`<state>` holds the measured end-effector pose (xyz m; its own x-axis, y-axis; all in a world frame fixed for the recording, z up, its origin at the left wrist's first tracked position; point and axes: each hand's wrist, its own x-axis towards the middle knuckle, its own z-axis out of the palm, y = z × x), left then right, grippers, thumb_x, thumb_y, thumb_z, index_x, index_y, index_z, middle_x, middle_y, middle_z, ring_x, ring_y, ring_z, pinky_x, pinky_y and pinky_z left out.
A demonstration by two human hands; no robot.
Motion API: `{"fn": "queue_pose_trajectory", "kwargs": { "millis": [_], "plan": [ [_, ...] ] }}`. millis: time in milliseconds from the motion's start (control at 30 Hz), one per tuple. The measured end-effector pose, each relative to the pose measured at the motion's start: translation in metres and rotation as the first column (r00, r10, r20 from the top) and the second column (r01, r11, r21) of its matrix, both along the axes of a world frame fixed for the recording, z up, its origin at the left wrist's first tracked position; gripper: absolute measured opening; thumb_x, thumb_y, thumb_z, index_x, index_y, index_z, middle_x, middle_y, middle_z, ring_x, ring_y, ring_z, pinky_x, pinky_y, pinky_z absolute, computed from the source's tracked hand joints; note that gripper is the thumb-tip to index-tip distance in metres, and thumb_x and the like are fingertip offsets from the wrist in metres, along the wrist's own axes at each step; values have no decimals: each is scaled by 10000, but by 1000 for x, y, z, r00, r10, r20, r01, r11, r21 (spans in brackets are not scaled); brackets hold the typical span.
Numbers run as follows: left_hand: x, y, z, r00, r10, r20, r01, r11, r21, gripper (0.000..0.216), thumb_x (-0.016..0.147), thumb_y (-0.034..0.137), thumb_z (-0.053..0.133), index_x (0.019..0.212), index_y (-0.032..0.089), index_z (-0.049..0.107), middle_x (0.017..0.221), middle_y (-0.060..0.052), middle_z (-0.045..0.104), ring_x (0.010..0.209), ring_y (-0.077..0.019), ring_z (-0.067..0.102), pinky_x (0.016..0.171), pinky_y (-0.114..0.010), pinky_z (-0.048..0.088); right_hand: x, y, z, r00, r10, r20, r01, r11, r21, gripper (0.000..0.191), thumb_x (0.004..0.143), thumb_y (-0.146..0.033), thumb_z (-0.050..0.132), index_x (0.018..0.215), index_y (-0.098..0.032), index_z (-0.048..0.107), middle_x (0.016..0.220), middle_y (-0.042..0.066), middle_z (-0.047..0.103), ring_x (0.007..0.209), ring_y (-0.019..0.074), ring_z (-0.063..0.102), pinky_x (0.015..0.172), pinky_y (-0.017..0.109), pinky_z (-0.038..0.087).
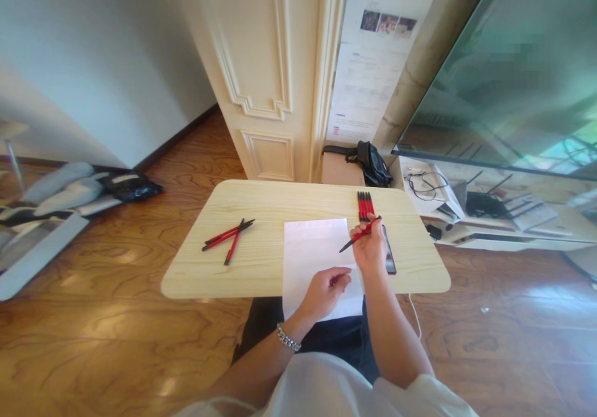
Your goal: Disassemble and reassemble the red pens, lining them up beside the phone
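My right hand (370, 252) is closed round a red pen (360, 237) with black ends, held slantwise above the right edge of a white sheet of paper (308, 249). Over the lower part of that paper hovers my left hand (326, 289), its fingers loosely bent, a little apart and holding nothing. Several matching red and black pens (365, 206) lie side by side just beyond my right hand. Three more pens (229, 237) cross each other at the left of the table. A dark phone (390, 255) lies partly hidden by my right hand.
The pale wooden table (196, 274) has rounded corners, and the paper hangs over its near edge. Behind it stand a cream panelled door (268, 150) and a black bag (373, 163). A low white cabinet (550, 237) carries cables and a black router (485, 204) at right.
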<state>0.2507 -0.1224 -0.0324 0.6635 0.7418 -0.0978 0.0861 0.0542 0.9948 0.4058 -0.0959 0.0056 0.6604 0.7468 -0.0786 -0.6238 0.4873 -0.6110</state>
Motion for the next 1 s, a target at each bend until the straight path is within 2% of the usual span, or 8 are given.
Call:
{"fn": "queue_pose_trajectory", "kwargs": {
  "millis": [167,333,467,633,800,900,967,1000],
  "plan": [
    [21,-1,4,973,158,169,-108,955,-275,455,800,437,587,1157,158,612,787,-46,647,569,-104,519,522,-231,395,-26,-15,7,993,-56,108,58,998,-16,138,819,-350,611,879,-247,541,922,2,650,891,118,621,838,314,487],
    [27,12,12,854,405,326,-234,859,-454,348,781,439,622,958,142,654,805,-40,601,604,-73,495,573,-214,394,-38,-49,-13,941,54,335,28,971,-236,185,820,-389,587,877,-214,565,1077,70,659,1015,195,606,879,387,464],
    [25,23,10,872,403,277,-295,885,-359,326,770,457,624,830,139,657,662,-6,563,578,-81,483,561,-213,383,-26,-72,-31,755,260,602,116,851,-513,245,755,-390,651,861,-168,653,827,69,699,762,186,634,707,316,488],
    [28,29,9,967,232,101,-224,971,-87,347,785,478,584,760,144,673,564,5,555,536,-101,483,512,-218,359,-9,-83,-20,513,536,671,77,749,-658,273,759,-412,622,899,-191,697,830,54,706,696,180,634,621,285,484],
    [35,28,12,985,160,61,-159,987,-27,386,793,469,570,973,148,688,646,-18,629,573,-118,528,540,-226,408,23,-66,-12,433,555,710,107,751,-652,312,758,-418,606,947,-188,698,779,42,706,667,174,634,595,272,488],
    [30,27,11,990,131,43,-130,991,-23,424,760,449,622,1056,149,666,739,-41,674,606,-128,556,572,-237,439,74,-36,-16,478,445,757,278,741,-611,383,742,-432,605,994,-157,690,790,55,710,648,171,629,607,278,494],
    [23,26,9,993,115,29,-115,993,-14,400,752,434,636,1037,155,673,807,-57,693,648,-137,579,601,-241,453,114,-13,-19,446,433,784,422,670,-610,393,735,-404,603,1001,-128,693,836,75,715,702,186,642,629,273,493],
    [19,25,8,993,115,18,-115,993,-8,384,754,427,636,1025,160,677,826,-60,698,669,-143,591,615,-244,459,132,-2,-21,414,485,770,487,597,-637,381,743,-382,592,1007,-128,695,844,73,717,719,186,647,636,262,490]
  ]
}}
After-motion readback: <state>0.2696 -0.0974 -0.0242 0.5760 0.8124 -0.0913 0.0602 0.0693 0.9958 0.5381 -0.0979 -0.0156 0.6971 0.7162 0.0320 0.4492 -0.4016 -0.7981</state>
